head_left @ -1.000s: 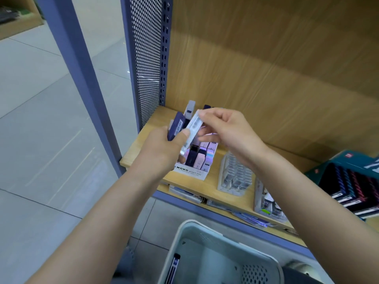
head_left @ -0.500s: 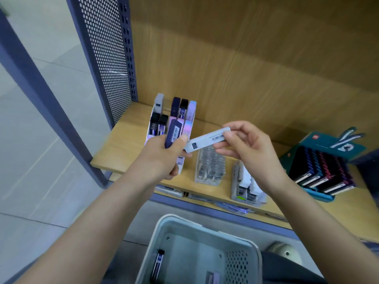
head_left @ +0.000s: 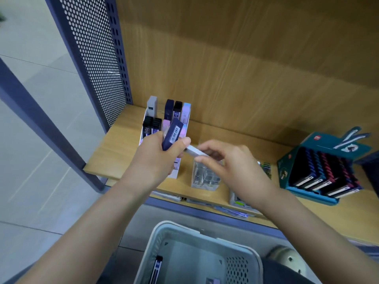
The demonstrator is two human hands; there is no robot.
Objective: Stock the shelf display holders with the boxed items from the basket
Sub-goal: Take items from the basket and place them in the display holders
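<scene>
My left hand (head_left: 158, 154) grips a slim dark blue box (head_left: 172, 135) with a barcode, tilted upright over the white display holder (head_left: 175, 173). That holder stands at the shelf's left end with several slim boxes (head_left: 177, 109) upright in it. My right hand (head_left: 227, 160) pinches a slim white box (head_left: 192, 150), one end touching my left thumb. Under both hands sits a clear plastic holder (head_left: 205, 178). The grey basket (head_left: 196, 234) is below the shelf with a dark slim box (head_left: 156, 267) in it.
A teal display box (head_left: 320, 173) of dark items stands at the shelf's right. A second clear holder (head_left: 238, 199) sits near the shelf's front edge. A perforated metal panel (head_left: 96, 58) closes the shelf's left side; the wooden back wall (head_left: 246, 68) rises behind.
My right hand has lowered and drawn the white box closer to my left hand, its near end now against my left thumb. The view has shifted slightly.
</scene>
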